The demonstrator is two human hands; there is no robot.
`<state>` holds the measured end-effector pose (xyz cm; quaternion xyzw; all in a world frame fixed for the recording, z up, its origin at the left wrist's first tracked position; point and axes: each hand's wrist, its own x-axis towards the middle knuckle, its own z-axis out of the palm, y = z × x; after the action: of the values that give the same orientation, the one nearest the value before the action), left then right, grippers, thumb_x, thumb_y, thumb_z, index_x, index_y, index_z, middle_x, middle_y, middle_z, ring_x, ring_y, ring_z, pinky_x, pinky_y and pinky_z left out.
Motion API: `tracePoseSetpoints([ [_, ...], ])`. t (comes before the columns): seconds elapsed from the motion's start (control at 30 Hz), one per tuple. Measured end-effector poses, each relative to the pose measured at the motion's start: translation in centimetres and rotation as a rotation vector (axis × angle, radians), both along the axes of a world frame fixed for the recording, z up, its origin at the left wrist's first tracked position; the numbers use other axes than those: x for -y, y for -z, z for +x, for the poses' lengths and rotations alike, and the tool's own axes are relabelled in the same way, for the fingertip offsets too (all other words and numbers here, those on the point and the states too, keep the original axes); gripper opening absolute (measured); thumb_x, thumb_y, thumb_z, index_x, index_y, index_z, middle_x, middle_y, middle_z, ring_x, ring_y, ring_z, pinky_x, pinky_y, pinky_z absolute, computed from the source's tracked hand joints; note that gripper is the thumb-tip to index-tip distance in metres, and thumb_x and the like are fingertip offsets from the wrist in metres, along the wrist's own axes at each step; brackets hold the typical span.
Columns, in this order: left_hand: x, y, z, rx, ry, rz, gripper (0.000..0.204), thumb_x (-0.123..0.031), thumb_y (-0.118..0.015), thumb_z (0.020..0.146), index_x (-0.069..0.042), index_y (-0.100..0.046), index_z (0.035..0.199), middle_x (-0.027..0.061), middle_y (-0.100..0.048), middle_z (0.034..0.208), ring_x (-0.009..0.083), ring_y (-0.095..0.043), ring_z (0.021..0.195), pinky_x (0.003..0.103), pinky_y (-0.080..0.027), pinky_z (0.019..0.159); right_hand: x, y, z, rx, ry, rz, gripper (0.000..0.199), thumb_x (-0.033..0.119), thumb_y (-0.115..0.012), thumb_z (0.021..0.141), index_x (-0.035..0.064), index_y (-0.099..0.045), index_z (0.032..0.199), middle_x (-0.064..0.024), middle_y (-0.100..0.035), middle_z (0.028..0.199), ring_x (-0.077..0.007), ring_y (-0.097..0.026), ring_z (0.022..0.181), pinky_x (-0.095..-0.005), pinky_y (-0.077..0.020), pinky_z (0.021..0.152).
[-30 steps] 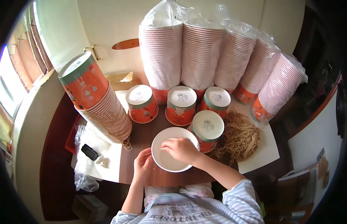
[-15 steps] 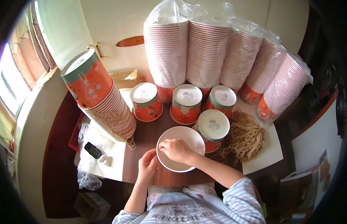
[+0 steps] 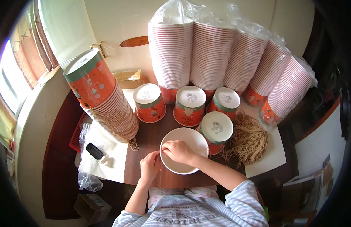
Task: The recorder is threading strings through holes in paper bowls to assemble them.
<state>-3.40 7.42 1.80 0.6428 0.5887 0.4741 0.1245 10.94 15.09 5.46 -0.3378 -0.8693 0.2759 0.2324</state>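
A paper bucket point(image 3: 185, 170) with a white inside stands mouth up on the brown table in front of me. My right hand point(image 3: 178, 152) reaches over its right rim, fingertips pinched together against the inner left wall; what they pinch is hidden. Just outside that wall is my left hand point(image 3: 149, 167), its fingers drawn together near the rim, and I cannot make out anything between them. A thin strand of cord point(image 3: 200, 150) runs from beside my right wrist to the bucket's right side. Close by on the right sits an upside-down orange and green bucket point(image 3: 217, 126).
More upturned buckets point(image 3: 148, 94) stand behind. A leaning bucket stack point(image 3: 90, 81), draped with cord, rises at left. Tall plastic-wrapped stacks point(image 3: 171, 56) line the back. A heap of tan cord point(image 3: 247, 140) lies right. At left are a black plastic item point(image 3: 94, 151) and clear plastic wrap point(image 3: 88, 181).
The fingers of my left hand have drawn closer together beside the bucket. My right hand stays at the inner left wall. The whole view has shifted slightly.
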Motion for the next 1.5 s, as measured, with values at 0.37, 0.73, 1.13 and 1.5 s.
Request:
tracePoseSetpoints([
  [0.37,0.6,1.2,-4.4,1.24,0.5,-0.106,0.005,0.0,-0.05,0.07,-0.002,-0.055,0.071,0.0132,-0.061,0.09,0.0281,-0.05,0.106,0.041,-0.033,0.098,0.1,-0.3,1.3,0.056,-0.167,-0.049,0.019,0.015,-0.058,0.078,0.0079,-0.054,0.095,-0.0103,-0.063,0.081,-0.0262,-0.062,0.074,-0.0371,-0.048,0.064],
  [0.73,0.9,-4.9,-4.4,1.272,0.539,-0.391,0.004,-0.002,-0.053,0.084,-0.001,-0.056,0.086,0.0012,-0.056,0.076,0.0078,-0.051,0.067,0.021,-0.044,0.067,0.8,-4.2,3.2,-0.089,-0.291,-0.205,0.014,0.004,-0.053,0.079,0.0057,-0.051,0.093,-0.0086,-0.061,0.08,-0.0209,-0.061,0.073,-0.0313,-0.0474,0.066],
  [1.13,-1.4,-4.7,-2.2,0.555,0.454,-0.516,0.01,-0.006,-0.059,0.083,0.003,-0.057,0.088,-0.0007,-0.058,0.082,0.0039,-0.053,0.075,0.018,-0.044,0.068,0.5,-4.3,3.1,-0.176,-0.254,0.022,0.017,-0.002,-0.053,0.074,0.0046,-0.061,0.087,-0.0073,-0.061,0.087,-0.0225,-0.059,0.081,-0.0313,-0.0471,0.071],
  [1.5,-1.2,-5.2,-3.0,0.784,0.583,-0.465,0.006,-0.005,-0.055,0.084,0.001,-0.053,0.087,0.0019,-0.057,0.083,0.0082,-0.056,0.077,0.022,-0.045,0.071,1.1,-2.6,1.6,-0.142,-0.112,0.347,0.01,0.013,-0.066,0.071,0.0101,-0.064,0.081,-0.0009,-0.061,0.083,-0.0186,-0.058,0.078,-0.0335,-0.0407,0.07],
])
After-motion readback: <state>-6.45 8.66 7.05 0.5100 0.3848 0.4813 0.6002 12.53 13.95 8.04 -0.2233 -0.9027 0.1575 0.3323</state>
